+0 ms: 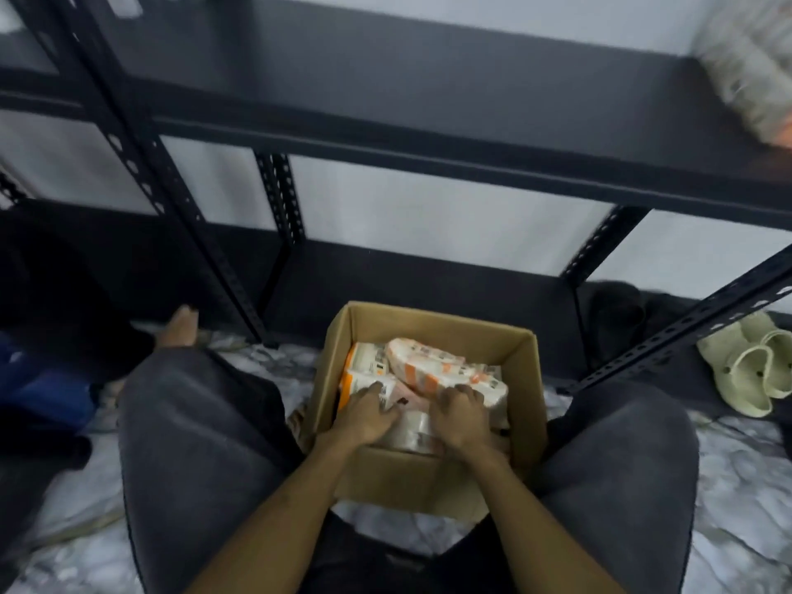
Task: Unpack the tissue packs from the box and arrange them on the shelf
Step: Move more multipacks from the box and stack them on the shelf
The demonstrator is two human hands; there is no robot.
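Tissue packs [433, 370] fill the open box [433, 478]; left hand [368, 415] lies flat on them, right hand [460, 415] curls its grip over a pack's edge.

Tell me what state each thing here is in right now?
Box: open, on the floor, packs still inside.
Tissue packs: piled loosely in the box.
Left hand: in the box, on a pack.
Right hand: in the box, on a pack.
Shelf: mostly bare, one blurred pack at right.
Slippers: on the floor, unworn.
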